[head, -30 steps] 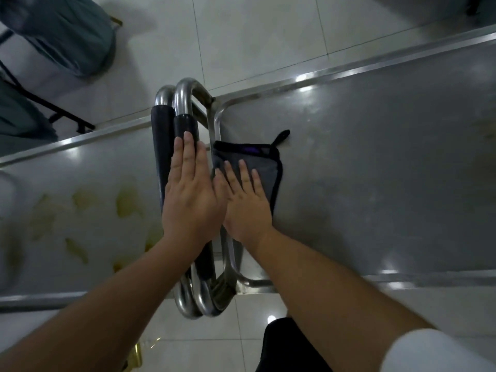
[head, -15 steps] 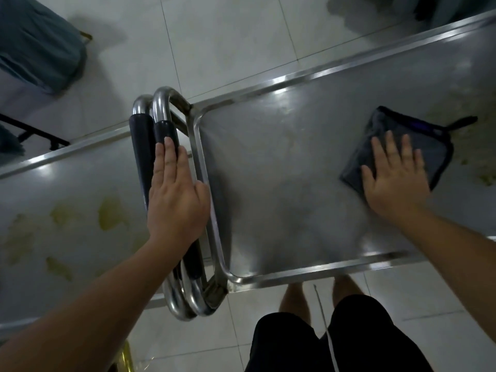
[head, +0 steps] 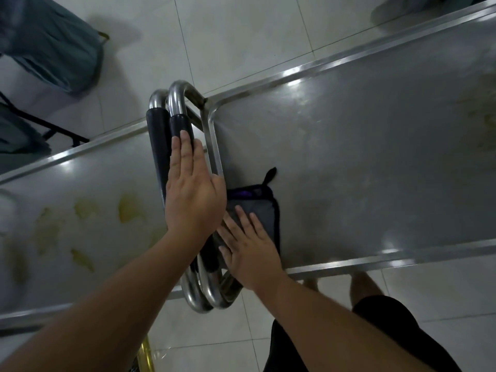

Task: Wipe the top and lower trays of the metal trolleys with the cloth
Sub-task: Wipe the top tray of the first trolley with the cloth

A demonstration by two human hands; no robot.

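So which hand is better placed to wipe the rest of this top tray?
Right hand: it already presses flat on the cloth on the right trolley's tray. The left hand rests on the handle, steadying it.

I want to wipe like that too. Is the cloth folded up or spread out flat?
Folded. The grey cloth lies as a small thick pad under the right hand, its black-trimmed edges doubled.
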